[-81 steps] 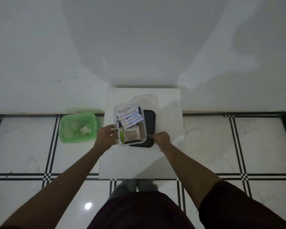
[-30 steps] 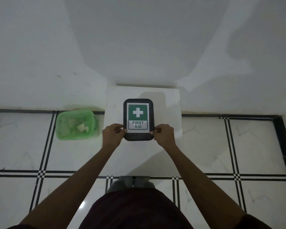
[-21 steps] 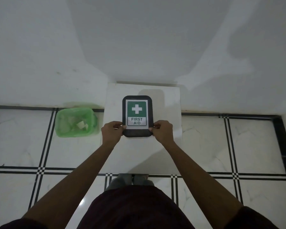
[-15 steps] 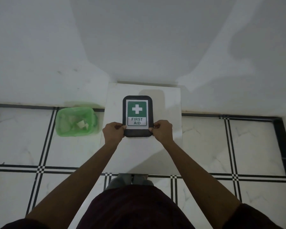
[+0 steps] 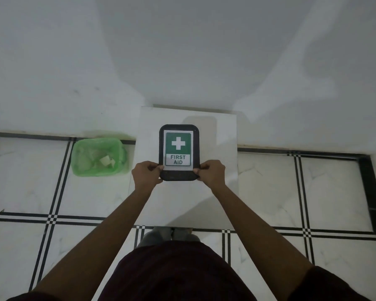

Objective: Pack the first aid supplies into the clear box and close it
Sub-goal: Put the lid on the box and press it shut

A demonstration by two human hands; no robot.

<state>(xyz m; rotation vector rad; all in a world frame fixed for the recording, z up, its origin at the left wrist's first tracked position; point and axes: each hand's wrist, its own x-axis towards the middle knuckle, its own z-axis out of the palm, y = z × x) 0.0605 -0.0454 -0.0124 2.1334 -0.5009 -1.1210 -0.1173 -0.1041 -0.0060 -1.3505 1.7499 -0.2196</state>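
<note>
A black lid with a green and white "FIRST AID" label lies flat over the clear box, on the small white table. The box and the supplies under it are hidden by the lid. My left hand grips the lid's near left corner, thumb on top. My right hand grips the near right corner the same way.
A green bin lined with a green bag holds scraps of paper on the tiled floor to the left of the table. A white wall rises right behind the table. My feet show under the table's near edge.
The lid, which lay beside the open box 2.7 s ago, now covers it. In the last second both hands have stayed at its near corners with almost no movement.
</note>
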